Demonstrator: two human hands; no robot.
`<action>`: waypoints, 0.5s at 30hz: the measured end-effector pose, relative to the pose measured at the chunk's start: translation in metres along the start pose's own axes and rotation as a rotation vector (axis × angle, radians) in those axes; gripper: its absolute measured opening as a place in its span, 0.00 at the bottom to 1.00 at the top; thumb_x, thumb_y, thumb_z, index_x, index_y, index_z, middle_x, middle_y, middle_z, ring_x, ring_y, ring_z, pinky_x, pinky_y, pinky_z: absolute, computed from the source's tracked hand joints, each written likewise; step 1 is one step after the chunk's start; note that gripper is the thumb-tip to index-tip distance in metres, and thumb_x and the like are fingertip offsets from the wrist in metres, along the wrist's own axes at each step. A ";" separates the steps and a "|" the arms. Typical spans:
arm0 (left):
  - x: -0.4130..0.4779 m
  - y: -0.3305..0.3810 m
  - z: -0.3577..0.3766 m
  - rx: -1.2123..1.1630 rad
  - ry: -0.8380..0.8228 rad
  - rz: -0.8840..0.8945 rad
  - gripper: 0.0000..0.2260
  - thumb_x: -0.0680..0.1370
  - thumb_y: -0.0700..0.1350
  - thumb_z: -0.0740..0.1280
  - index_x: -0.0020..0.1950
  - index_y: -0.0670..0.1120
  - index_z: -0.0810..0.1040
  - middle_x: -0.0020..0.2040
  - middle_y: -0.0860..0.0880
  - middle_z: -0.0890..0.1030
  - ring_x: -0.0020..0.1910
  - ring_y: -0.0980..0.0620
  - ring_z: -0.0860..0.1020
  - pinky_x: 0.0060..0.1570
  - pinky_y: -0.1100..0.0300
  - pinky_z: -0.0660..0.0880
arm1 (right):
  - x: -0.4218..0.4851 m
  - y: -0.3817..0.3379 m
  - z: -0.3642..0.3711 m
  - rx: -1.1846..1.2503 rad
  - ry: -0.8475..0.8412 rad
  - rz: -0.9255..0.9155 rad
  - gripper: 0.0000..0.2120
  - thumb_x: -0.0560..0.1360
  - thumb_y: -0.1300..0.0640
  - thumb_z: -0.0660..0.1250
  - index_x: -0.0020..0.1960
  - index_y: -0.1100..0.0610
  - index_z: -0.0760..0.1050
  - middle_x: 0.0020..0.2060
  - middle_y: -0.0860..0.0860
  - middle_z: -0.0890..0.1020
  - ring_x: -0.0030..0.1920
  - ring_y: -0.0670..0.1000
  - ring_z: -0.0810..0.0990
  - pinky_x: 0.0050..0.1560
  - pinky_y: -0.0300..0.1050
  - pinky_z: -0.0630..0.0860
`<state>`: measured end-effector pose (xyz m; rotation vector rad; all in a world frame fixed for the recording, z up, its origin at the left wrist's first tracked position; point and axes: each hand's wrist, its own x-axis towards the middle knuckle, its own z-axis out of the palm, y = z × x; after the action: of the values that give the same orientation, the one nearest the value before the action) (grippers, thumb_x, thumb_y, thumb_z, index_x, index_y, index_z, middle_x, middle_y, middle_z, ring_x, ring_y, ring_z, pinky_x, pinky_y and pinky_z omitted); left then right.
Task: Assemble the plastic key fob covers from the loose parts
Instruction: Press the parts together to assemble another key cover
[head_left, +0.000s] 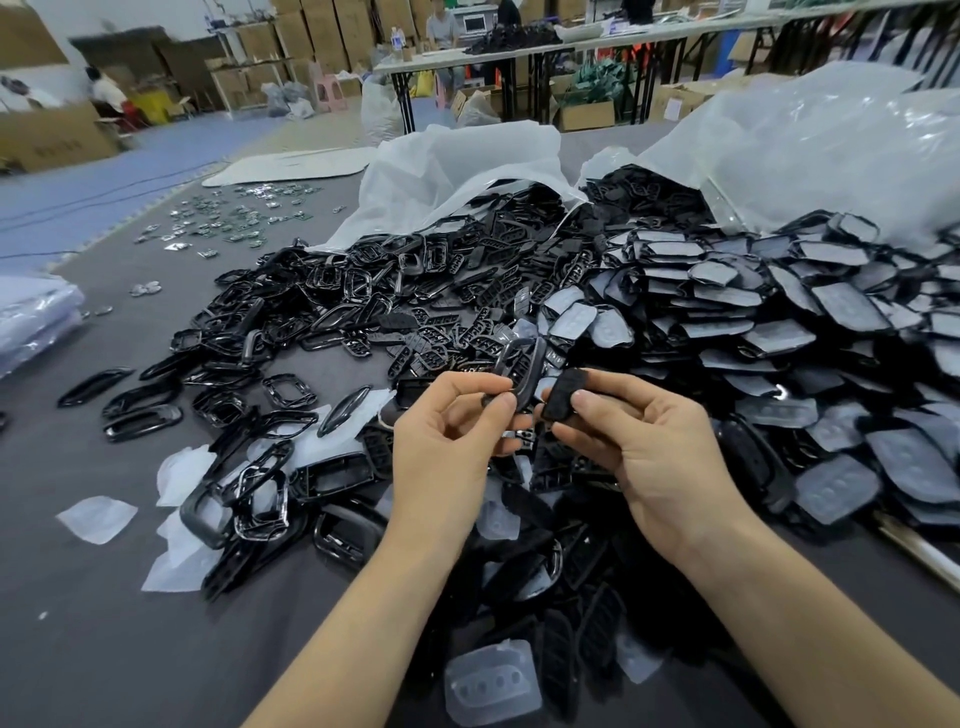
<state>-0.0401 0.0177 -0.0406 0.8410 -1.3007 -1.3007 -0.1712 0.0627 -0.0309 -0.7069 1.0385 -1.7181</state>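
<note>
Head view: L hand (452, 431) pinches a black frame shell (519, 369) btwn thumb & fingers. R hand (639, 447) pinches a black button pad (563, 395), fingers curled on it. Both parts are held up over the near edge of the heap of black parts (395, 312), almost touching; hands close but apart.

- Behind heap: clear plastic bags (467, 161), open mouths spilling into it.
- R of heap: stacked film-backed pads (779, 327).
- L of heap: loose clear film pieces (96, 518) on grey table (93, 649).
- Far-L beyond heap: small shiny bits (223, 218).
- Near side of heap: clear button insert (491, 686).
</note>
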 end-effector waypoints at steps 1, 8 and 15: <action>0.000 -0.001 0.000 0.007 -0.008 0.006 0.08 0.76 0.33 0.68 0.43 0.46 0.80 0.37 0.46 0.85 0.38 0.53 0.83 0.37 0.64 0.78 | 0.000 0.000 0.000 0.000 0.001 0.003 0.07 0.76 0.70 0.63 0.46 0.63 0.78 0.34 0.53 0.85 0.33 0.48 0.84 0.34 0.34 0.78; -0.003 0.000 0.001 0.032 -0.053 0.042 0.08 0.75 0.32 0.68 0.42 0.44 0.79 0.37 0.48 0.84 0.37 0.52 0.83 0.39 0.65 0.77 | 0.000 -0.004 -0.001 0.046 0.056 0.085 0.07 0.74 0.70 0.65 0.42 0.61 0.80 0.35 0.54 0.85 0.33 0.49 0.84 0.32 0.36 0.78; -0.004 0.001 0.006 0.069 -0.095 0.066 0.08 0.73 0.31 0.70 0.43 0.43 0.78 0.35 0.51 0.84 0.35 0.55 0.82 0.39 0.66 0.77 | 0.001 -0.007 -0.002 0.082 0.079 0.143 0.12 0.73 0.68 0.66 0.34 0.59 0.81 0.33 0.55 0.85 0.32 0.51 0.84 0.31 0.39 0.79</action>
<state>-0.0448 0.0234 -0.0392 0.7859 -1.4434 -1.2625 -0.1760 0.0635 -0.0251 -0.5046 1.0411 -1.6653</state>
